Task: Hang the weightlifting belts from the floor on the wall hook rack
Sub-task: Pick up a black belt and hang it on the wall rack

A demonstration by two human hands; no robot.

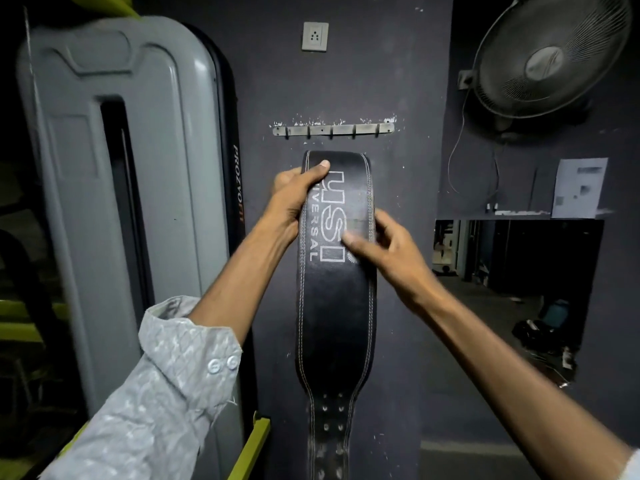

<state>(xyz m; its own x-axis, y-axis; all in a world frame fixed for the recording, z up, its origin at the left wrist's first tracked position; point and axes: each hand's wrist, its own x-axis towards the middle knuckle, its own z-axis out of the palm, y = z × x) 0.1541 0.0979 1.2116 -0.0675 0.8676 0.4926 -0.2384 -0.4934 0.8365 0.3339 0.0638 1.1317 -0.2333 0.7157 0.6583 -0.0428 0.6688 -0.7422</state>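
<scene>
Belt: the black weightlifting belt [336, 289] is hanging upright in front of the dark wall [408, 81], its long axis running vertical, the folded top end uppermost and the punched strap end trailing off the bottom of the view.
Belt top versus hooks: the fold is sitting just below the wall hook rack [333, 129], not yet touching it; the hooks are lying straight above, slightly toward the rack's middle.
Left hand: the left hand [294, 195] is wrapping the belt's upper left edge, thumb pressing on the face near the fold, fingers curling behind; this is the nearer hand to the rack.
Right hand: the right hand [388, 247] is steadying the belt lower down on its right edge, thumb lying across the printed lettering, the other fingers loosely curled behind, so how firm the hold is I cannot tell.
Buckle: hidden behind the fold, so which part will be catching a hook is unclear.
Coming move, as a judgement: a short lift straight up, led by the left hand.
Surroundings: a grey machine shroud [114, 168] is standing to the left, a wall fan [550, 57] upper right.
</scene>
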